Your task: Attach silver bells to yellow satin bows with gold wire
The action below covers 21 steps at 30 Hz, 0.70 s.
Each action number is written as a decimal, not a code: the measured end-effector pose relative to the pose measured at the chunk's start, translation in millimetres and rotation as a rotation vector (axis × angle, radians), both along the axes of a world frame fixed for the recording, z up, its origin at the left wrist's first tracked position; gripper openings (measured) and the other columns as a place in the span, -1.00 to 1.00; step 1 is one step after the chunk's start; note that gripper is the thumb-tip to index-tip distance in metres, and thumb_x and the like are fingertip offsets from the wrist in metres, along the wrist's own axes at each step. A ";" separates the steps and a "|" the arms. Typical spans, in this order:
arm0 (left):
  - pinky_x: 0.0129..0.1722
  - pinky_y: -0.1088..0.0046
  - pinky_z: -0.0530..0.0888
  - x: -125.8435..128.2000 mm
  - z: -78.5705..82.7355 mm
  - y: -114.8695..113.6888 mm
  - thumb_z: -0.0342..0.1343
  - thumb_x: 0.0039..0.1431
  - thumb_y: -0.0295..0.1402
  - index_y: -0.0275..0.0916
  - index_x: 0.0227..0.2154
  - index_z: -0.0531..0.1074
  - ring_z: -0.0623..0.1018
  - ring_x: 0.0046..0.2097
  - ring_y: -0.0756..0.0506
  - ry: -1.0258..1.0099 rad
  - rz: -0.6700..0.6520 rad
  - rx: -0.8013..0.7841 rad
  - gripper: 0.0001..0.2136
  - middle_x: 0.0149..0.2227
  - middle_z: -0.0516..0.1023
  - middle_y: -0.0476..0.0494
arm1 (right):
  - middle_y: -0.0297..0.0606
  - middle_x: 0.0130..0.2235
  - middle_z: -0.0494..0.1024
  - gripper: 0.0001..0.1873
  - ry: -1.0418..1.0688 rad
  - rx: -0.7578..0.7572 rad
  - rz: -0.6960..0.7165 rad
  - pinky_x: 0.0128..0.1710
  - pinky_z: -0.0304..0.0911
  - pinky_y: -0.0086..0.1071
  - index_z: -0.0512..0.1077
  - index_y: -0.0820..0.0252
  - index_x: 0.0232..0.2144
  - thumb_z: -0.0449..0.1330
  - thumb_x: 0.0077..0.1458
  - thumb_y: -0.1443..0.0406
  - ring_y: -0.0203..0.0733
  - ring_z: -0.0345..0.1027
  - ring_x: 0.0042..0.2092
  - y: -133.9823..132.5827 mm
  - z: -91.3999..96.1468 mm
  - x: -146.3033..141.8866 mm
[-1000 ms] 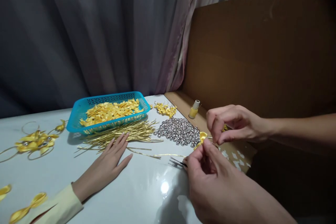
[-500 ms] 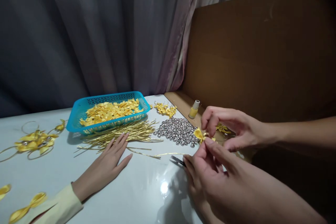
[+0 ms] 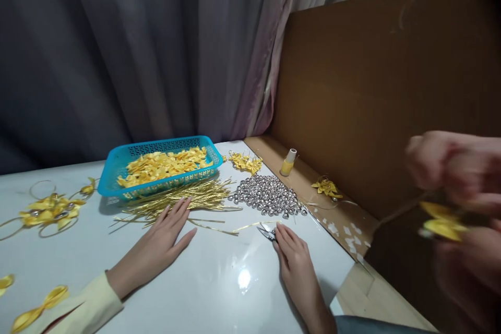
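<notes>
Both my hands are at the far right edge, raised off the table and smeared by motion. My right hand (image 3: 450, 167) is curled above a yellow ribbon bow (image 3: 442, 223), its fingers closed over it. My left hand (image 3: 469, 276) is a dark blur just under the bow, and its fingers cannot be made out. A thin gold wire (image 3: 395, 211) trails leftward from the bow. Another person's two hands lie flat and open on the white table (image 3: 219, 292): one with a pale yellow sleeve (image 3: 154, 250), the other (image 3: 293, 261) touching small scissors (image 3: 266, 230).
A blue basket (image 3: 113, 177) of yellow ribbon pieces stands at the back, with gold wires (image 3: 183, 201) in front and a heap of silver bells (image 3: 266, 195) beside it. Finished bows lie at the left (image 3: 50, 211) and on the cardboard (image 3: 326, 187). A small yellow bottle (image 3: 288, 163) stands by the cardboard wall.
My hands have swung with the bow from over the scissors, near the bells, out to the far right and upward, uncovering the other person's second hand. The sleeved hand has not moved.
</notes>
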<state>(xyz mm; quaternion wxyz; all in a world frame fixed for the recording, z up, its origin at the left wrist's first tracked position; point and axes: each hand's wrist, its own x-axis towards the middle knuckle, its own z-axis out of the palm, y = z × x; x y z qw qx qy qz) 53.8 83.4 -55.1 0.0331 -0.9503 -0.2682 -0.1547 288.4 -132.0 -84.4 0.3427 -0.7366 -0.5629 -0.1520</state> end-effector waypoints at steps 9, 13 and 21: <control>0.14 0.31 0.16 -20.6 22.7 -6.4 -0.16 0.19 -0.08 -0.15 0.14 0.15 0.20 0.18 -0.17 0.145 -0.079 -0.057 -0.51 0.21 0.08 -0.05 | -0.12 0.01 0.40 -0.58 0.038 -0.138 -0.014 -0.02 0.23 -0.10 0.37 0.28 -0.05 -0.10 0.08 0.46 -0.05 0.23 0.04 -18.0 -8.6 38.2; 0.14 0.32 0.15 -36.9 36.7 -4.1 -0.14 0.20 -0.12 -0.12 0.14 0.14 0.19 0.19 -0.16 0.191 -0.140 -0.067 -0.54 0.20 0.11 -0.07 | -0.18 0.01 0.41 -0.46 -0.006 -0.160 0.077 -0.01 0.24 -0.13 0.38 0.21 -0.05 -0.14 -0.04 0.53 -0.10 0.25 0.04 -31.0 -14.3 63.5; 0.17 0.24 0.14 -91.4 95.6 -43.0 -0.13 0.24 -0.26 -0.02 0.14 0.11 0.09 0.22 -0.17 0.337 -0.139 -0.102 -0.60 0.25 -0.03 0.01 | -0.18 -0.15 0.52 -0.40 -0.241 -0.163 0.149 -0.20 0.35 -0.21 0.45 0.23 -0.16 -0.13 -0.26 0.51 -0.07 0.41 -0.13 -50.3 -19.0 108.5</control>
